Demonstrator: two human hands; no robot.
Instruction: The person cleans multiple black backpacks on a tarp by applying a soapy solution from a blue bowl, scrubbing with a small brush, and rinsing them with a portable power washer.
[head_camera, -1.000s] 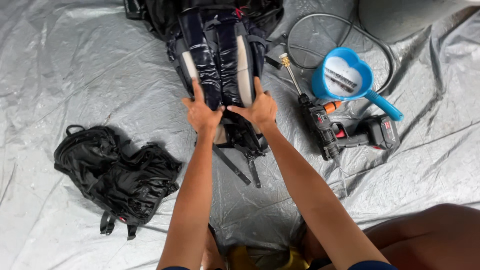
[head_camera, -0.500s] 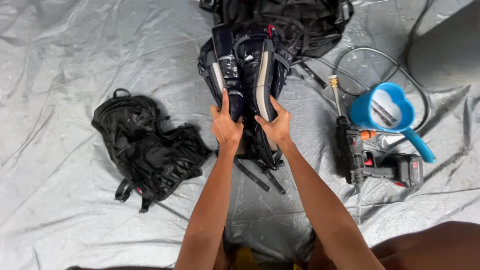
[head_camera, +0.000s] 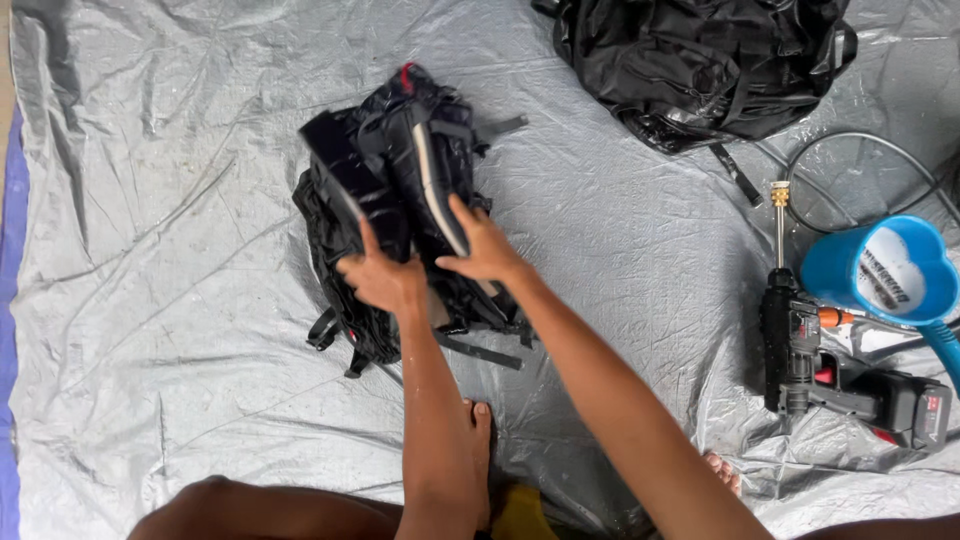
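Left hand (head_camera: 382, 280) closed on dark padded shoulder strap (head_camera: 350, 185) of black backpack (head_camera: 400, 215); right hand (head_camera: 487, 252) gripping second strap with pale stripe (head_camera: 432, 180). Backpack lying on grey tarp (head_camera: 180, 300), left of centre, straps uppermost; zips and interior not visible, contents cannot be told. Second black bag (head_camera: 700, 65) at top right, well apart, crumpled, contents hidden. Blue heart-shaped tub (head_camera: 880, 275) at right edge, open, pale inside, apparently holding nothing. Black cordless spray gun (head_camera: 800, 350) with brass nozzle just beside tub. Grey hose (head_camera: 850, 145) looped above tub.
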